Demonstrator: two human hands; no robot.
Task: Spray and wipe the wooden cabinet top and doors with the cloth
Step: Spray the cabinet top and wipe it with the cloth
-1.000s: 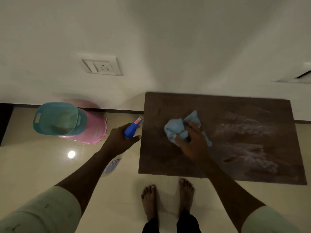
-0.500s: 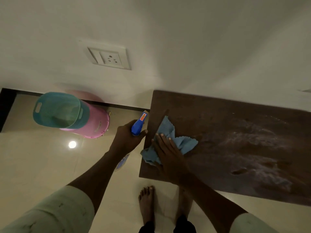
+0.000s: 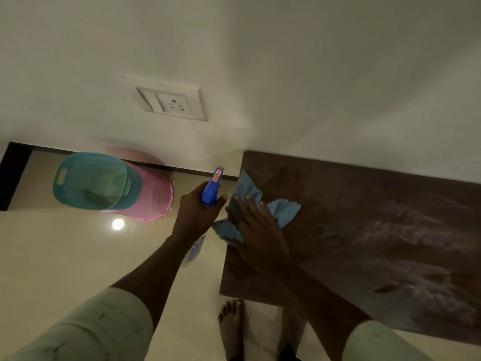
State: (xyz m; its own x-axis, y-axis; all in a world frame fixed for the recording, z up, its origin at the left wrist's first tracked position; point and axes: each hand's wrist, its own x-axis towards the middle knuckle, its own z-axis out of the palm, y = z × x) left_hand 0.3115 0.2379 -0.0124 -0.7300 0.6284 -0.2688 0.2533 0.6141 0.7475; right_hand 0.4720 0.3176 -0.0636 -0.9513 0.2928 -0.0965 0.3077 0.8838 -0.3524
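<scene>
The dark wooden cabinet top (image 3: 351,204) stands against the wall and fills the right half of the view. A whitish spray film covers its right part. My right hand (image 3: 256,227) lies flat on a light blue cloth (image 3: 282,212), pressing it onto the top's left edge. Part of the cloth hangs over that edge. My left hand (image 3: 195,212) is just left of the cabinet, closed around a spray bottle (image 3: 210,191) with a blue head; the bottle's body is mostly hidden under the hand. The cabinet doors are out of sight.
A teal basket (image 3: 91,181) nested on a pink basket (image 3: 153,194) lies on the glossy floor at the left by the wall. A wall socket (image 3: 169,102) is above it. My bare feet (image 3: 231,327) stand at the cabinet's front edge.
My right hand slid the cloth from the middle-left of the top to its left edge. The left hand with the bottle stayed beside the cabinet. The view shifted left.
</scene>
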